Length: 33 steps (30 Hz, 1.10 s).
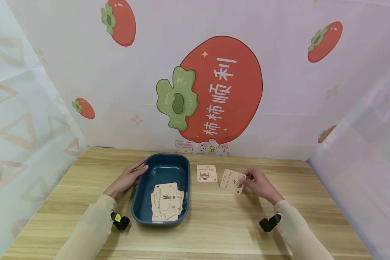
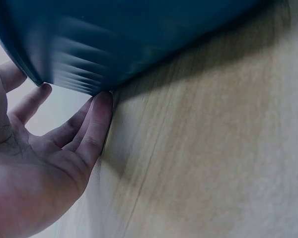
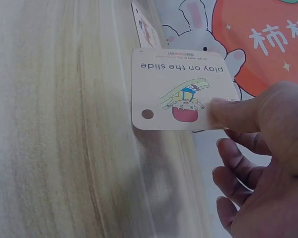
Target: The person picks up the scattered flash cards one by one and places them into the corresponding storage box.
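Note:
A blue tray (image 1: 159,169) holds several printed cards, the uppermost a "play the guitar" card (image 1: 165,196). At its upper left my left hand (image 1: 127,179) rests against the rim and outer side; in the left wrist view, the extended fingers (image 2: 97,116) touch the tray's wall (image 2: 84,54) low down. My right hand (image 1: 259,184) pinches a "play on the slide" card (image 3: 174,89) by one edge between thumb and fingers. This card is raised and tilted above the table. A "take a break" card (image 1: 206,173) lies flat between the tray and the held card.
The wood-grain table (image 1: 214,231) runs back to a pale wall cloth (image 1: 279,137) printed with red persimmons and a rabbit. Similar cloth hangs at both sides. Small black devices (image 1: 270,222) sit at both wrists.

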Tool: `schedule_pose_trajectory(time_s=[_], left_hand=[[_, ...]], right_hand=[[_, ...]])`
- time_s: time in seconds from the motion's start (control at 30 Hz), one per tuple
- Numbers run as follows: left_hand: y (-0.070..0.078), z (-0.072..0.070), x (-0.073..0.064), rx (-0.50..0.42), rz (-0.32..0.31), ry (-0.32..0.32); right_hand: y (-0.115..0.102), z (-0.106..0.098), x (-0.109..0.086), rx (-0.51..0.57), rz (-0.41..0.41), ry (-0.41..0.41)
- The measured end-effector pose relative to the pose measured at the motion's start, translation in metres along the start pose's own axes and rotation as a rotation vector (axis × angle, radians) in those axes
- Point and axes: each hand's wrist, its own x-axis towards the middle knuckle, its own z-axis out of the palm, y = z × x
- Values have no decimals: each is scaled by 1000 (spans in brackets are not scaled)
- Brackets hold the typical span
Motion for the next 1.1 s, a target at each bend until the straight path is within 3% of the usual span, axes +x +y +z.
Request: schedule_pose_trajectory(time_s=[0.33, 0.67, 1.1], left_hand=[[0, 0, 0, -2, 11, -2], [1, 1, 0, 0, 16, -3], [0, -1, -1, 3, 13, -4]], right_hand=[[-12, 2, -5, 103, 87, 11], [-35, -5, -10, 190, 50, 38], [-70, -14, -19, 210, -8, 56]])
